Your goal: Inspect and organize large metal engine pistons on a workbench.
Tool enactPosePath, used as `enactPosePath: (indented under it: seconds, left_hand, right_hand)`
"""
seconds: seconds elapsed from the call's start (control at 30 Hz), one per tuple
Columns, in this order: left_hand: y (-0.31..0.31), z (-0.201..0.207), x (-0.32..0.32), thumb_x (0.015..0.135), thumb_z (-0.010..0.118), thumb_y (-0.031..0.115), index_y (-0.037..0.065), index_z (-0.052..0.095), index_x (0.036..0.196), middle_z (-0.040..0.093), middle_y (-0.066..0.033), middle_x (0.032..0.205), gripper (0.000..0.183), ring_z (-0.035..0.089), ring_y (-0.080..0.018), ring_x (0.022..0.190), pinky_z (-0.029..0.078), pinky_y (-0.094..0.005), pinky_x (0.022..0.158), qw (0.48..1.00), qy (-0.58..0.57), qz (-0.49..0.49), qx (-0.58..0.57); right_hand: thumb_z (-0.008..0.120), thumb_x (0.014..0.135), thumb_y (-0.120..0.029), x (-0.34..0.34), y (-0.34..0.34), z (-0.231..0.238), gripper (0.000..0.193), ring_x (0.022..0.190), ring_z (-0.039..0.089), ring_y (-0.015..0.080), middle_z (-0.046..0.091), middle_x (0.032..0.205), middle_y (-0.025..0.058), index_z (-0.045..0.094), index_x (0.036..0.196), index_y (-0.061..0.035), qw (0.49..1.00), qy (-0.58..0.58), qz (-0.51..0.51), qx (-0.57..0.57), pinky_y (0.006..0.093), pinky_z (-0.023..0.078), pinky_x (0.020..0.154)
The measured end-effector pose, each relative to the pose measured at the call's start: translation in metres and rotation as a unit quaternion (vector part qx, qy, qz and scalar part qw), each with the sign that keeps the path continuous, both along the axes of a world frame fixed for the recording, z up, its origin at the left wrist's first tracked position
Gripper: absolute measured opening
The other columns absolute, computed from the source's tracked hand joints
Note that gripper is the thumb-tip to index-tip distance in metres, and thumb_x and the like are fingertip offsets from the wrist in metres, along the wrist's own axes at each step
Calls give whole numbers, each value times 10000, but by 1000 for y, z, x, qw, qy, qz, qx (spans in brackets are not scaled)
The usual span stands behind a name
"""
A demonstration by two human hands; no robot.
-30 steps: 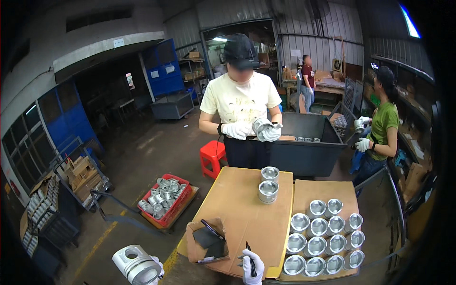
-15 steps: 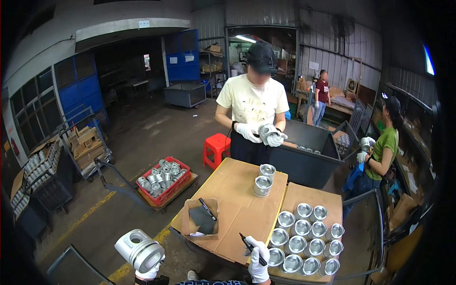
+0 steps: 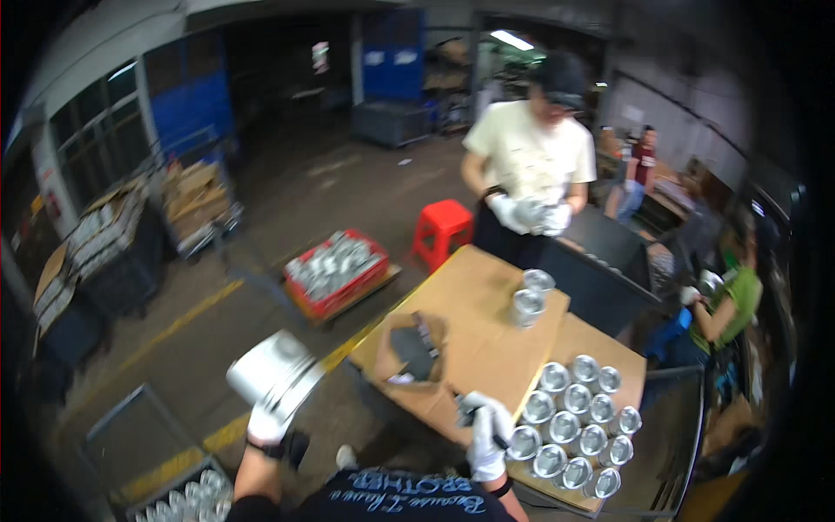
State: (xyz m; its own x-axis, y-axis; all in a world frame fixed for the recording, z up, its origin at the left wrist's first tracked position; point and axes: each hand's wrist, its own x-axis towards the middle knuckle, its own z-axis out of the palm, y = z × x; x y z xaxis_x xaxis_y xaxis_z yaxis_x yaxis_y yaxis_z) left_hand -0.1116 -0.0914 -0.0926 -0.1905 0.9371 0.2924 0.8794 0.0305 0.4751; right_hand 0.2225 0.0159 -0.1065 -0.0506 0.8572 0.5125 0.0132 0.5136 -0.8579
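Note:
My left hand (image 3: pixel 268 424), in a white glove, grips a silver engine piston (image 3: pixel 277 374) from below. The piston is tilted, held out over the floor left of the table, and motion blurs its surface. My gloved right hand (image 3: pixel 489 437) is closed around a black marker pen (image 3: pixel 461 409), above the near edge of the cardboard-covered table (image 3: pixel 487 287). Just right of that hand, several pistons (image 3: pixel 564 426) stand in rows on a cardboard sheet. A small open cardboard box (image 3: pixel 439 335) with dark grey sheets and another pen sits left of it.
Two pistons (image 3: pixel 527 307) stand near the table's far end. Across it, a person (image 3: pixel 532 157) handles a piece. A red crate of pistons (image 3: pixel 335 270) and a red stool (image 3: pixel 441 230) are on the floor. More pistons (image 3: pixel 187 500) lie at lower left. Another person (image 3: pixel 731 309) is at right.
The whole view has swung left, so the table and people sit farther right. Pistons at lower left have come into view. The held piston has turned; its side hole no longer shows.

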Motion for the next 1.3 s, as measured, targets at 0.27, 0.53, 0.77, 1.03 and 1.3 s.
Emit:
enactPosePath:
  seconds: [0.27, 0.53, 0.77, 1.03, 1.3]
  left_hand:
    - [89, 54, -78, 945, 536, 271, 93, 596, 1197, 629, -56, 1124, 314, 614, -228, 1038, 528, -381, 861, 551, -807, -203, 60]
    - [103, 34, -158, 1003, 448, 241, 42, 496, 1292, 594, -79, 1203, 354, 576, -170, 1112, 475, -325, 973, 594, -741, -315, -11]
    - [103, 20, -160, 994, 476, 186, 60, 466, 1342, 570, -71, 1254, 371, 561, -179, 1146, 483, -347, 975, 590, -723, -358, 40]
    - [104, 7, -143, 984, 487, 229, 41, 512, 1271, 600, -105, 1194, 344, 608, -207, 1068, 516, -348, 923, 366, -879, -307, -12]
    - [134, -18, -106, 969, 500, 245, 49, 464, 1329, 559, -161, 1260, 412, 582, -269, 1130, 486, -404, 976, 362, -866, -344, -17]
  right_hand:
    - [489, 990, -262, -102, 7, 41, 315, 582, 567, 154, 637, 820, 135, 606, 1050, 25, 989, 135, 55, 26, 253, 460, 516]
    - [563, 914, -98, -208, 8, 73, 163, 644, 623, 172, 683, 935, 187, 579, 1041, 3, 976, 45, 155, 145, 272, 494, 591]
    - [761, 684, -210, -275, 16, 123, 201, 1076, 600, 293, 690, 1013, 37, 679, 868, -207, 859, -182, 252, 407, 421, 493, 860]
    - [555, 938, -238, -244, 20, 66, 263, 857, 661, 270, 671, 973, 231, 548, 1071, -12, 984, 89, 128, 80, 387, 516, 810]
    - [455, 985, -405, -199, 24, 54, 462, 678, 618, 275, 611, 876, 188, 499, 1200, 2, 973, 80, 136, 167, 338, 503, 608]
